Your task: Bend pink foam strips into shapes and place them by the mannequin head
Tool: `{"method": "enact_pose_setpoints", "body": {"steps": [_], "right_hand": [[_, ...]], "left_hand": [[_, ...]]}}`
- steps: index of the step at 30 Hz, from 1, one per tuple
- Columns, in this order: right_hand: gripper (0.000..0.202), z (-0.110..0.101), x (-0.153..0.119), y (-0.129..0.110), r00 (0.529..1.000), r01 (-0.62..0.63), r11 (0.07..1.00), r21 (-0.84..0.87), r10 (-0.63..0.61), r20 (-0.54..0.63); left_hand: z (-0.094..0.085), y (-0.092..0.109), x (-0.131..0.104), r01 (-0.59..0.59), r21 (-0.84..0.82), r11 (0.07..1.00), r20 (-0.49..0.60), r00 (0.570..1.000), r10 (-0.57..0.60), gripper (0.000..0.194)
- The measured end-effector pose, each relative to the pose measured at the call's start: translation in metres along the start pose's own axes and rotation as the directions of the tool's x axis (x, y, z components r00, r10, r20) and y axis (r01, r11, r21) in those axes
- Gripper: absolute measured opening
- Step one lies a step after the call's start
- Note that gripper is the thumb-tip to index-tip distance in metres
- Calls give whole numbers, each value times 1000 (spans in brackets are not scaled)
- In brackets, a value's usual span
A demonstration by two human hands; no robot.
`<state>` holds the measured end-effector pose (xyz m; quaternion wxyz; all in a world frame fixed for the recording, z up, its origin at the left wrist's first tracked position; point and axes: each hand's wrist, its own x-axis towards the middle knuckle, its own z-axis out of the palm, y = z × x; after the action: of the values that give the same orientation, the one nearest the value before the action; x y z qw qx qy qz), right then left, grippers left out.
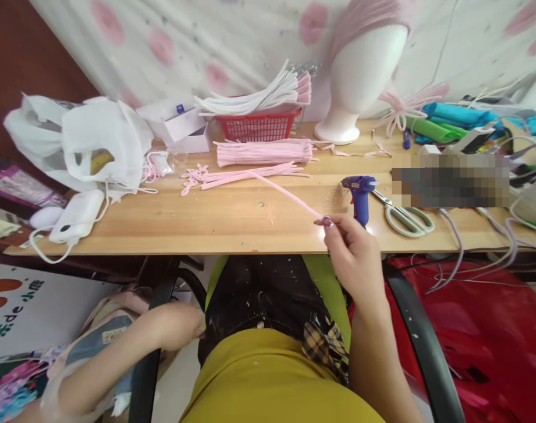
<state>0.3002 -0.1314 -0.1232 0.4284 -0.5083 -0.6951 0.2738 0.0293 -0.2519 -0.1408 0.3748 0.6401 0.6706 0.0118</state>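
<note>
My right hand (352,249) pinches one end of a pink pipe cleaner (289,195) between thumb and fingers, over the table's front edge. The far end of that stem reaches a small pile of pink pipe cleaners (250,174). To the left of the pile lie looped pink pieces (192,178); behind it is a thick bundle of pink pipe cleaners (263,153). Close beyond the right hand stands a blue hot glue gun (361,197). My left hand (182,327) hangs low beside the chair's left armrest, its fingers turned away and hidden.
Scissors (408,221) lie right of the glue gun. A red basket (256,126) with white and pink stems stands behind, near a white foam head (360,76). White bags (87,141) and a white power bank-like device (77,216) are left. Cables (464,235) trail at right.
</note>
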Motion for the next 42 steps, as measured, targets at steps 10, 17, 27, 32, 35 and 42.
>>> {"method": "enact_pose_setpoints", "body": {"steps": [10, 17, 27, 32, 35, 42], "right_hand": [[24, 15, 18, 4, 879, -15, 998, -64, 44, 474], [40, 18, 41, 16, 833, -217, 974, 70, 147, 534], [45, 35, 71, 25, 852, -355, 931, 88, 284, 440], [46, 35, 71, 20, 839, -286, 956, 63, 218, 498], [49, 29, 72, 16, 820, -296, 946, 132, 180, 544], [42, 22, 66, 24, 736, -595, 688, 417, 258, 625]], "left_hand": [[-57, 54, 56, -337, 346, 876, -725, 496, 477, 28], [-82, 8, 90, -341, 142, 929, -451, 813, 368, 30], [-93, -14, 109, -214, 14, 977, -752, 642, 151, 30], [-86, 2, 124, -99, 386, 917, -718, 592, 367, 49], [-83, 7, 132, -49, 439, 897, -712, 590, 380, 44], [-93, 12, 124, -240, 197, 951, -578, 755, 310, 35]]}}
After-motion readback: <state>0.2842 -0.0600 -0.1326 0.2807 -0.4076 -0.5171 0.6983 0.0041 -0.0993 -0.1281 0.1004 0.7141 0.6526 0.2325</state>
